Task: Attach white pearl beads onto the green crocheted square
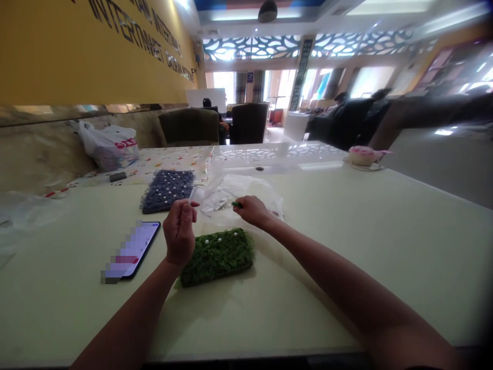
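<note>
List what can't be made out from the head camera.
Head view:
Whatever the left hand may pinch: hidden by its own grip.
Rest of the green item: covered by the right hand.
Phone text: too small, partly pixelated.
Carrier bag contents: obscured by its plastic.

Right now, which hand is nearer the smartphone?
Left. The left hand is just to the right of the smartphone; the right hand is farther right, by the translucent plastic bag, pinching a small green object.
</note>
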### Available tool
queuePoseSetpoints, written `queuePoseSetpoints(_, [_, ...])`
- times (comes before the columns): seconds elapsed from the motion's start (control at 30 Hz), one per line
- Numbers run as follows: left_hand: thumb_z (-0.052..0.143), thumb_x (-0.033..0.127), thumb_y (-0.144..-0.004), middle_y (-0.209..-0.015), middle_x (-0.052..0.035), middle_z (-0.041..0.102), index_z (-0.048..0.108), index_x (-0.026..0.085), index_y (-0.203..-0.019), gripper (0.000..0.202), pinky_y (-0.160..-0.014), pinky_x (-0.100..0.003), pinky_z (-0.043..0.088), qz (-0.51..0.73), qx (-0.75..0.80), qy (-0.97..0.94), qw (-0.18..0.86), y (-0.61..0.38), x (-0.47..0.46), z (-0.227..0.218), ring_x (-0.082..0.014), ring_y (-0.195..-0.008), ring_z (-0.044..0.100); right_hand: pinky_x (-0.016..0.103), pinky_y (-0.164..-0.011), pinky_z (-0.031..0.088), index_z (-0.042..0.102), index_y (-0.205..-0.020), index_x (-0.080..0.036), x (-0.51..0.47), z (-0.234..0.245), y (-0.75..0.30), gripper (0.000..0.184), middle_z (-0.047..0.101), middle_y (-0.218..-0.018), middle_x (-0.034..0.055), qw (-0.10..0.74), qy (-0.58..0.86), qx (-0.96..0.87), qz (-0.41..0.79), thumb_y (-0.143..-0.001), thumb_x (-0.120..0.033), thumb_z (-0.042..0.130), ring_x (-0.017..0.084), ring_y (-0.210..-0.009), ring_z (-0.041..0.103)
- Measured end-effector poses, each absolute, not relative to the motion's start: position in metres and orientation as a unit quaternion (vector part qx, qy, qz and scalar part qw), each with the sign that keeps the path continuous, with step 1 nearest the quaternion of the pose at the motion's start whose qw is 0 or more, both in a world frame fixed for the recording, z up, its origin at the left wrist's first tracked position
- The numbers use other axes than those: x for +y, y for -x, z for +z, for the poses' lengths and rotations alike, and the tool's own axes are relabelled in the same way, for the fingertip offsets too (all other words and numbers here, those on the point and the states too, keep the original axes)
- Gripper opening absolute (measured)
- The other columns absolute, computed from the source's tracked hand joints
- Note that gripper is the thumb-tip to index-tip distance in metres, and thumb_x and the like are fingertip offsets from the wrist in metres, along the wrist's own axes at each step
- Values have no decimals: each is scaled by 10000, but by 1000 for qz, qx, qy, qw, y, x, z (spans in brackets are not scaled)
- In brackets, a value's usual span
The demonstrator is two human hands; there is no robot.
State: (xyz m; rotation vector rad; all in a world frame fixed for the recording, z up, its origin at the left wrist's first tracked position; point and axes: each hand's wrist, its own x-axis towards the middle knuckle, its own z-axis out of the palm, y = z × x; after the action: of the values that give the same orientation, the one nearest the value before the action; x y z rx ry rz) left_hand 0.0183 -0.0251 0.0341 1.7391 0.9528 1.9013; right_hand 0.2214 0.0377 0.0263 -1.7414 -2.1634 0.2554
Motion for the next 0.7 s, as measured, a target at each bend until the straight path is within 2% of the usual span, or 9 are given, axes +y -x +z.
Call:
queuePoseSetpoints(0.17, [460, 338, -976, -623, 25, 426, 611, 157, -896, 249, -569, -239, 328, 680, 342, -615, 207, -18, -25, 34, -96, -581, 407, 312, -806, 450, 697, -1121, -218, 75, 17, -196, 295, 707, -1079, 105, 103, 631, -764, 85, -906, -343, 537, 258, -1013, 639])
queuePoseSetpoints(0.27, [463, 337, -975, -615, 29, 419, 610, 158, -894, 245, -563, -238, 330, 681, 334, -616, 213, -19, -28, 36, -94, -572, 403, 411, -949, 444, 626, -1215, -196, 88, 14, -182, 357, 646, -1213, 102, 87, 631, -765, 93, -946, -403, 514, 244, -1112, 599])
queuePoseSetpoints(0.37, [461, 324, -976, -613, 30, 424, 610, 158, -902, 235, -556, -236, 330, 679, 327, -623, 211, -19, -30, 37, -93, -567, 403, 480, -1005, 424, 592, -1228, -166, 95, 16, -170, 407, 597, -1270, 106, 75, 629, -766, 111, -948, -454, 523, 237, -1147, 574])
queuePoseSetpoints(0.53, [458, 320, -979, -614, 31, 424, 613, 160, -901, 236, -557, -237, 331, 677, 324, -627, 210, -19, -31, 39, -92, -568, 403, 471, -996, 442, 594, -1209, -162, 93, 16, -157, 377, 601, -1249, 102, 64, 627, -763, 142, -926, -411, 580, 238, -1136, 579])
queuePoseSetpoints(0.7, [462, 341, -972, -607, 34, 419, 610, 168, -895, 240, -572, -237, 348, 677, 327, -622, 221, -19, -30, 40, -99, -567, 405, 447, -956, 468, 624, -1118, -151, 92, 10, -154, 287, 617, -1189, 87, 88, 633, -749, 178, -921, -358, 595, 225, -1087, 592])
